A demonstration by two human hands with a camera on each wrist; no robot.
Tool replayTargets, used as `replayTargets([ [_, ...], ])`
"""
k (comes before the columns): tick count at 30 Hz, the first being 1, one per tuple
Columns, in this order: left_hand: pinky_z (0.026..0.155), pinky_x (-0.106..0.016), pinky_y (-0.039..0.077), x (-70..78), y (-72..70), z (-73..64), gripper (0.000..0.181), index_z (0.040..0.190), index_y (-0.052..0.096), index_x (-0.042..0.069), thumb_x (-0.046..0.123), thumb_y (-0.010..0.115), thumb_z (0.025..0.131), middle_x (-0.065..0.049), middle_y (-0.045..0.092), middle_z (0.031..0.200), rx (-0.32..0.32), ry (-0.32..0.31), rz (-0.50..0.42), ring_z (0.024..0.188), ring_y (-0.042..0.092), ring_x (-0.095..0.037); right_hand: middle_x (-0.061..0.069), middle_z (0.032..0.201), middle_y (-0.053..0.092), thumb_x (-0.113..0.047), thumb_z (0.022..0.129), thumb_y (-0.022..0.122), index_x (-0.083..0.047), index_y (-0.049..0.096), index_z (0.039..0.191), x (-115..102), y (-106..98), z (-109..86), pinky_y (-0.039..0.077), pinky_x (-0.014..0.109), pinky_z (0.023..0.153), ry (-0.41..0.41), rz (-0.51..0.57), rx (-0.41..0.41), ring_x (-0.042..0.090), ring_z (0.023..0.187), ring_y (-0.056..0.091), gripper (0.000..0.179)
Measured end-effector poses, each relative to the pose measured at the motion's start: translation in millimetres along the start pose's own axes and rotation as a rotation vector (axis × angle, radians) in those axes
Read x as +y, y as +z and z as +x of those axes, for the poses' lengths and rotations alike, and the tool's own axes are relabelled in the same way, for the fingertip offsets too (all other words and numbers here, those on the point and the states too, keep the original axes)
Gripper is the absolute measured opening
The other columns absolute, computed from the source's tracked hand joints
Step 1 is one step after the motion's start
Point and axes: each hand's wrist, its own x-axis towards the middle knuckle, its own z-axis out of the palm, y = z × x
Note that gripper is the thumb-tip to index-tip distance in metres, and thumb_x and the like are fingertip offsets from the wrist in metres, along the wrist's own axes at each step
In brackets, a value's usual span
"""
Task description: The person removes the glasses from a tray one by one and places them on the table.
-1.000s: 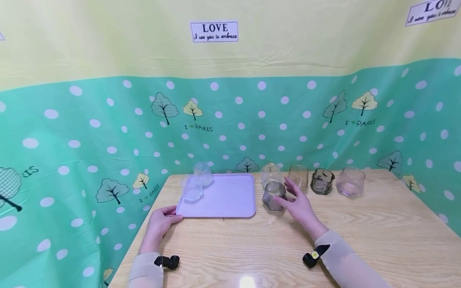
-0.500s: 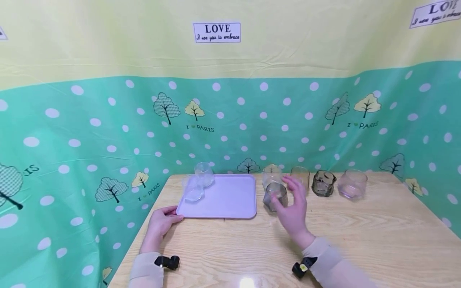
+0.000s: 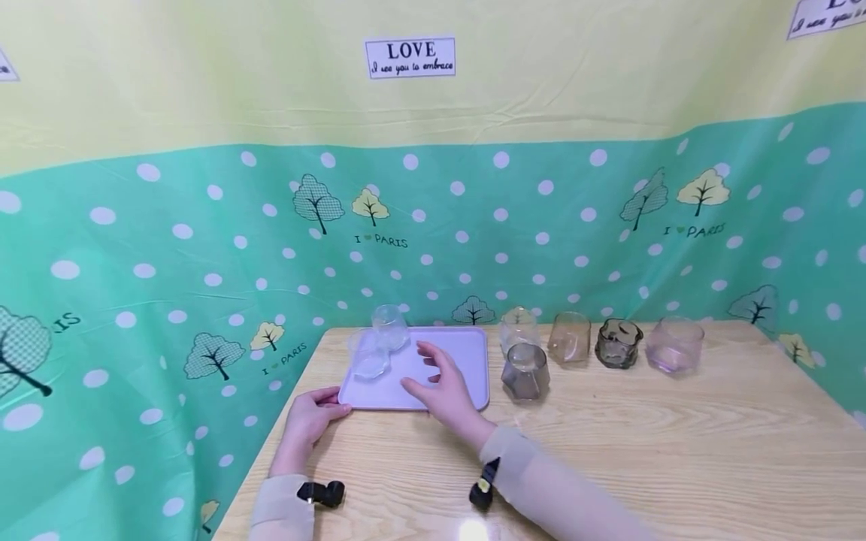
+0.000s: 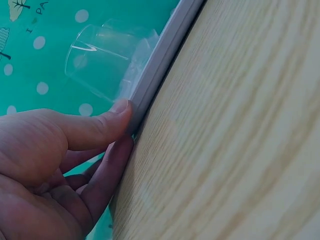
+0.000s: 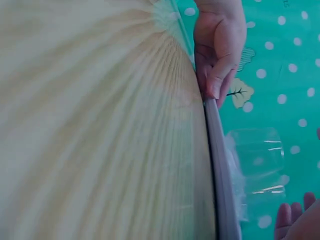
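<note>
My left hand pinches the near left corner of a lilac tray, thumb on the rim and fingers at its side, as the left wrist view shows. Two clear drinking glasses stand on the tray's left part, a front glass and a back glass. Over the tray, right of these glasses, is my right hand, fingers spread and apart from them, holding nothing. To the tray's right stands a smoky grey glass on the wooden table. The right wrist view shows only some right fingertips at its edge.
Behind the grey glass is a clear glass. Rightward in a row stand an amber glass, a dark wavy glass and a pale pinkish glass. A green dotted curtain hangs behind the table.
My right hand has left the smoky grey glass and moved left over the tray. That glass stays in its place. My left hand keeps its hold on the tray corner.
</note>
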Motion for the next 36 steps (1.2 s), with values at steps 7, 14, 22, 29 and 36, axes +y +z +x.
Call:
replayTargets([
  [7, 0.085, -0.027, 0.051, 2.7, -0.7, -4.2, 0.055, 0.14, 0.065, -0.006, 0.004, 0.086, 0.09, -0.018, 0.074, 0.118, -0.006, 0.007, -0.002, 0.098, 0.068, -0.018, 0.013, 0.151, 0.057, -0.034, 0.089, 0.089, -0.015, 0.048, 0.16, 10.3, 46.6, 26.7, 0.051, 0.048, 0.107, 0.197, -0.006, -0.02, 0.034, 0.132, 0.058, 0.084],
  [14, 0.082, -0.024, 0.051, 2.5, -2.3, -5.5, 0.056, 0.141, 0.065, -0.006, 0.005, 0.086, 0.09, -0.018, 0.074, 0.118, -0.009, 0.005, -0.017, 0.097, 0.069, -0.017, 0.015, 0.148, 0.058, -0.033, 0.089, 0.089, -0.013, 0.049, 0.159, 20.5, 77.3, 44.1, 0.052, 0.045, 0.105, 0.208, -0.044, 0.053, 0.033, 0.129, 0.059, 0.083],
  [22, 0.083, -0.022, 0.052, 3.8, 0.9, -0.6, 0.056, 0.141, 0.065, -0.005, 0.005, 0.086, 0.09, -0.017, 0.075, 0.118, -0.009, 0.007, -0.032, 0.099, 0.07, -0.017, 0.013, 0.148, 0.057, -0.042, 0.085, 0.091, -0.015, 0.05, 0.158, 16.0, 96.5, 45.4, 0.047, 0.046, 0.111, 0.228, -0.141, 0.157, 0.031, 0.133, 0.058, 0.088],
  [29, 0.088, -0.026, 0.052, 6.1, 1.5, -2.5, 0.057, 0.143, 0.065, -0.003, 0.005, 0.086, 0.09, -0.018, 0.074, 0.121, -0.008, -0.007, -0.046, 0.101, 0.07, -0.018, 0.011, 0.154, 0.056, -0.038, 0.085, 0.092, -0.014, 0.05, 0.158, 19.2, 104.2, 49.5, 0.039, 0.045, 0.119, 0.209, -0.186, 0.189, 0.032, 0.141, 0.053, 0.088],
  [36, 0.085, -0.025, 0.052, 4.1, 0.4, -5.2, 0.057, 0.142, 0.065, -0.005, 0.005, 0.087, 0.09, -0.018, 0.075, 0.12, -0.006, -0.001, -0.041, 0.098, 0.07, -0.017, 0.011, 0.158, 0.054, -0.035, 0.086, 0.092, -0.015, 0.048, 0.161, 25.2, 104.8, 50.9, 0.037, 0.048, 0.12, 0.204, -0.194, 0.151, 0.035, 0.143, 0.05, 0.089],
])
